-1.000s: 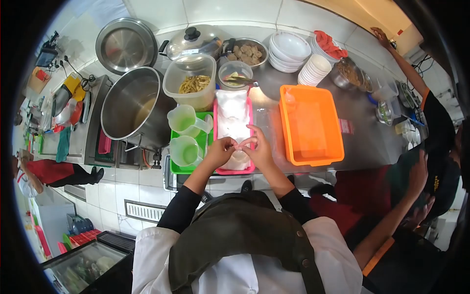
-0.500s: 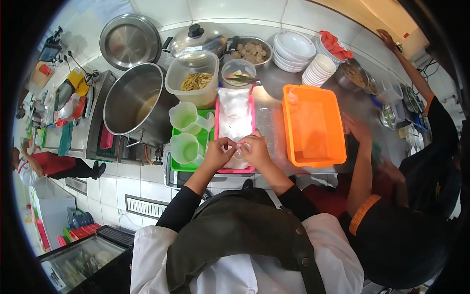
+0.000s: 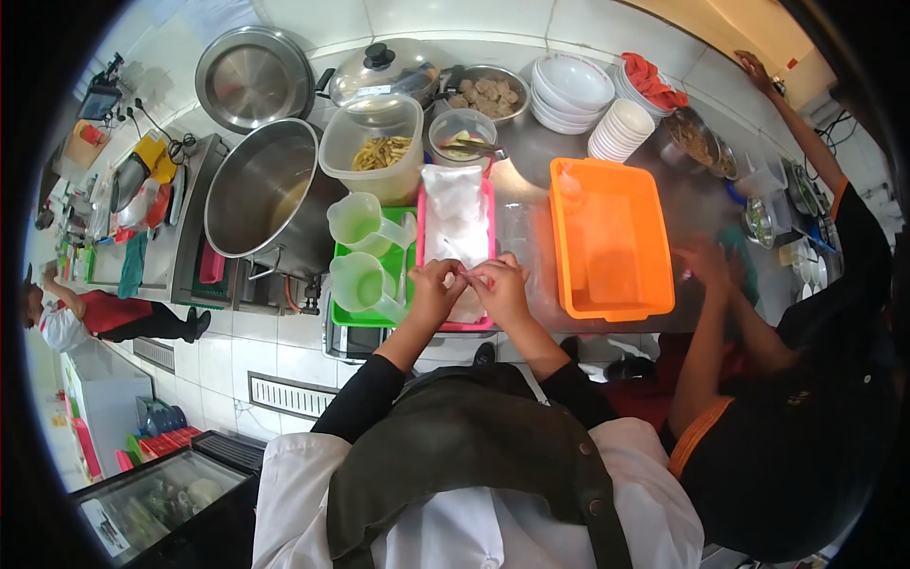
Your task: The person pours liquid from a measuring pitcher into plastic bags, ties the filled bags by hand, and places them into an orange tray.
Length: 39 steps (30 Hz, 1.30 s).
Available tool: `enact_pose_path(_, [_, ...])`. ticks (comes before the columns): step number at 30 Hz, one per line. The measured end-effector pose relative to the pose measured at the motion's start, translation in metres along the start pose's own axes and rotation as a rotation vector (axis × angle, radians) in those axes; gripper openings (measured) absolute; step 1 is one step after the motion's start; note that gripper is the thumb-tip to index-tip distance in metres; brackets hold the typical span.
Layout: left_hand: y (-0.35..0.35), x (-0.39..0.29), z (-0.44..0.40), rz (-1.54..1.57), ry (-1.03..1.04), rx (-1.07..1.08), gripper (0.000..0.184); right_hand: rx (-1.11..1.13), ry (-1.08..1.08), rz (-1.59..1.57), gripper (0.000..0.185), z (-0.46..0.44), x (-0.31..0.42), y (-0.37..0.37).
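Observation:
Over the near half of a pink tray (image 3: pixel 493 228), my left hand (image 3: pixel 437 289) and my right hand (image 3: pixel 500 287) meet with fingertips pinched together. Both hold the top of a clear plastic bag (image 3: pixel 466 308), which is partly hidden by the fingers. White filled bags (image 3: pixel 454 204) lie in the tray beyond my hands. Beside my left hand, a green tray (image 3: pixel 372 321) carries two translucent jugs, a nearer one (image 3: pixel 360 283) and a farther one (image 3: pixel 357 223), both with something green showing through, and a spoon.
An orange bin (image 3: pixel 614 242) stands to the right, and a large steel pot (image 3: pixel 261 190) to the left. Behind are a tub of yellowish food (image 3: pixel 372 142), a meat bowl (image 3: pixel 488 95) and white bowls (image 3: pixel 572 90). A co-worker's hands (image 3: pixel 706 261) are right of the bin.
My right hand's raised fingers have curled in toward the bag, and both hands stay together. The co-worker at the right has reached in over the counter beside the orange bin.

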<state>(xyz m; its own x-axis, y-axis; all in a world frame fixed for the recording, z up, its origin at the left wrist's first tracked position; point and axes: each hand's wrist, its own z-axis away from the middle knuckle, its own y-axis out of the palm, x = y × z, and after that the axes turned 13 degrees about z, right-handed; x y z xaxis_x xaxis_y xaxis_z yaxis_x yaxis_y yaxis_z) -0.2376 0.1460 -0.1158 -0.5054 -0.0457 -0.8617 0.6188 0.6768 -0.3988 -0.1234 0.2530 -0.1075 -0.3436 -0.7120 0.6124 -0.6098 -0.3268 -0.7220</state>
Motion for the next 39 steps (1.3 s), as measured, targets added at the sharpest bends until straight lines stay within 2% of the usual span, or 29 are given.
enact_pose_path(4, [-0.010,-0.013,0.000,0.022,-0.057,0.049,0.013,-0.034,0.019,0.021,0.008,0.001,0.000,-0.003])
enact_pose_path(10, [-0.015,0.000,-0.003,0.382,-0.295,0.067,0.019,-0.060,0.054,-0.003,0.008,0.004,0.004,-0.001])
enact_pose_path(13, [-0.023,-0.008,-0.013,0.275,-0.269,0.174,0.018,-0.018,0.026,-0.053,0.008,0.001,0.001,-0.002])
enact_pose_path(16, [-0.022,-0.001,-0.014,0.257,-0.345,0.217,0.019,-0.028,-0.017,-0.066,0.007,0.000,-0.004,0.001])
enact_pose_path(22, [-0.034,-0.005,-0.021,0.302,-0.271,0.320,0.016,0.037,0.007,-0.074,0.007,0.000,-0.003,-0.006])
enact_pose_path(25, [-0.038,-0.006,-0.027,0.226,-0.242,0.377,0.016,-0.029,-0.037,-0.070,0.010,0.000,-0.005,-0.004])
enact_pose_path(28, [-0.034,-0.002,-0.028,-0.046,0.024,0.387,0.016,-0.039,-0.085,-0.066,0.010,0.001,-0.012,0.000])
enact_pose_path(32, [-0.025,-0.024,-0.033,-0.322,0.194,0.437,0.011,-0.029,-0.090,-0.058,0.010,0.000,-0.014,-0.003])
enact_pose_path(36, [-0.022,-0.026,-0.034,-0.293,0.246,0.446,0.011,-0.002,-0.082,-0.088,0.012,0.003,-0.014,-0.008])
enact_pose_path(39, [-0.022,-0.029,-0.034,-0.258,0.240,0.441,0.012,-0.070,-0.040,-0.114,0.015,0.004,-0.004,-0.010])
